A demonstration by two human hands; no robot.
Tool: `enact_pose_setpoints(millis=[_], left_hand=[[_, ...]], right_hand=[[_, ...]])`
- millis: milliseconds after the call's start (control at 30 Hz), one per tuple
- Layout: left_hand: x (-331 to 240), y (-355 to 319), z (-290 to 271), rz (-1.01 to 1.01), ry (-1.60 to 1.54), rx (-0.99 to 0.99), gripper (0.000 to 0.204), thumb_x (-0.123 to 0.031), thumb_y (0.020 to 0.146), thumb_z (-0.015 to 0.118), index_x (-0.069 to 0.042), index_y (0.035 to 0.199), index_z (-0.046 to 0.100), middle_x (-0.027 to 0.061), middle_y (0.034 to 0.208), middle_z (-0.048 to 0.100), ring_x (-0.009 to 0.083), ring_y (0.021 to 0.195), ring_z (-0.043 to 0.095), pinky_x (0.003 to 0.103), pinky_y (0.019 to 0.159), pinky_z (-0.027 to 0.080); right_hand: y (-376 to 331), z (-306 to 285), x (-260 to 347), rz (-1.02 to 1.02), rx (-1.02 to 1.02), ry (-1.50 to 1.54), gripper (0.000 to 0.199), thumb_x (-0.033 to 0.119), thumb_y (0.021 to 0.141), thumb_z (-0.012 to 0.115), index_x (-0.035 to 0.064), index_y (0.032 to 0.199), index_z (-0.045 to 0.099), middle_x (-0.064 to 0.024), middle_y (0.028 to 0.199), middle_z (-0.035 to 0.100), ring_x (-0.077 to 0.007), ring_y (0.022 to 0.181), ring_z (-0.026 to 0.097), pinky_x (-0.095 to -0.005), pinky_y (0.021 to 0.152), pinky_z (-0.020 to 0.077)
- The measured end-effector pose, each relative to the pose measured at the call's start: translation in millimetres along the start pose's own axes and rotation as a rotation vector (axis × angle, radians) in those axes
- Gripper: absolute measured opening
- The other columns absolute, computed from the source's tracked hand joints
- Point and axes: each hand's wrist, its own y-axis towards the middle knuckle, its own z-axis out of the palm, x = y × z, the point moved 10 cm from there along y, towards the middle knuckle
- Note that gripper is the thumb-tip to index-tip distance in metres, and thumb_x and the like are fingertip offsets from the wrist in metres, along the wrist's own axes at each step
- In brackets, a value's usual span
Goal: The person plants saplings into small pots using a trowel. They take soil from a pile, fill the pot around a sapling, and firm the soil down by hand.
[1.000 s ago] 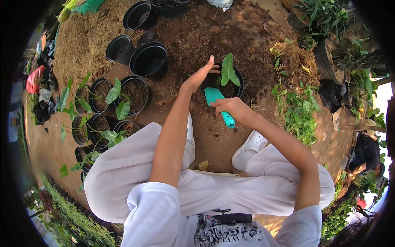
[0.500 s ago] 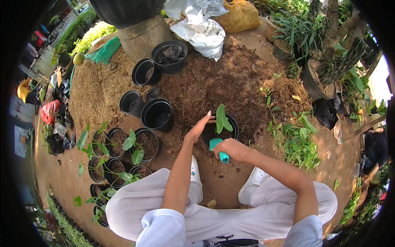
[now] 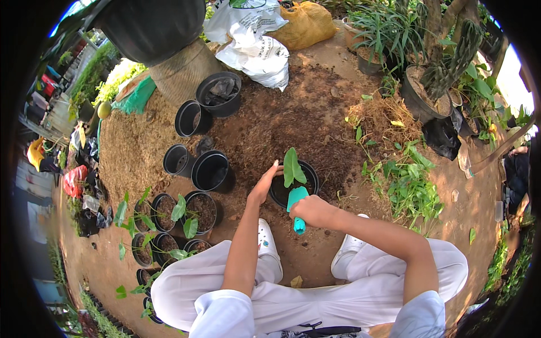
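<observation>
Brown earthen ground (image 3: 307, 259) surrounding black round plastic pot (image 3: 311, 170); green broad-leaved seedling (image 3: 292, 169) standing inside. Left hand (image 3: 265, 182), fingers extended, lying at pot's left rim, apparently steadying it; right hand (image 3: 312, 211) gripping turquoise plastic trowel (image 3: 297, 197), blade tilting over near rim.

Wide open over the loose soil (image 3: 315, 121) beyond the potted seedling (image 3: 292, 169)! Blocked left by the left hand (image 3: 262, 187) and black pots (image 3: 227, 183), in front by the right hand (image 3: 313, 211) and teal trowel (image 3: 296, 197), farther right by leafy vines (image 3: 408, 183).
</observation>
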Motion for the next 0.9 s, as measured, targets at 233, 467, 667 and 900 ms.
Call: enact_pose_setpoints(millis=[233,467,667,900], left_hand=[[-14.3,1.6,12.9,0.009,0.001,0.000,0.078,-0.064,0.101,0.040,0.000,0.145,0.051,0.0158,0.145,0.055,0.0273,0.141,0.042,0.041,0.122,0.022],[-10.5,-1.9,8.4,0.024,-0.081,-0.011,0.072,-0.059,0.102,0.045,0.000,0.142,0.054,0.0154,0.141,0.058,0.0261,0.138,0.045,0.041,0.121,0.022],[-6.4,-1.0,9.0,0.011,-0.113,0.018,0.071,-0.059,0.102,0.044,-0.002,0.142,0.054,0.0150,0.142,0.058,0.0266,0.138,0.045,0.042,0.121,0.022],[-12.0,-0.1,8.3,0.013,-0.052,0.016,0.071,-0.060,0.102,0.043,-0.004,0.143,0.054,0.0152,0.145,0.056,0.0267,0.139,0.044,0.043,0.120,0.024]], right_hand=[[-8.5,25.6,-34.8,0.061,-0.018,-0.061,0.014,0.008,0.068,0.075,0.0098,0.082,0.074,-0.0140,0.080,0.072,-0.0352,0.079,0.072,-0.0460,0.070,0.0580],[-0.9,0.4,-19.0,0.050,-0.063,-0.004,0.011,0.007,0.074,0.070,0.0095,0.084,0.075,-0.0149,0.081,0.072,-0.0358,0.079,0.072,-0.0460,0.070,0.0582],[-3.3,21.3,-17.9,0.100,-0.032,-0.016,0.009,0.009,0.077,0.067,0.0092,0.081,0.075,-0.0138,0.078,0.071,-0.0345,0.078,0.072,-0.0451,0.069,0.0584],[-0.3,41.3,-30.6,0.068,-0.033,-0.212,0.008,0.010,0.077,0.067,0.0090,0.079,0.074,-0.0113,0.082,0.070,-0.0329,0.079,0.073,-0.0439,0.070,0.0584]])
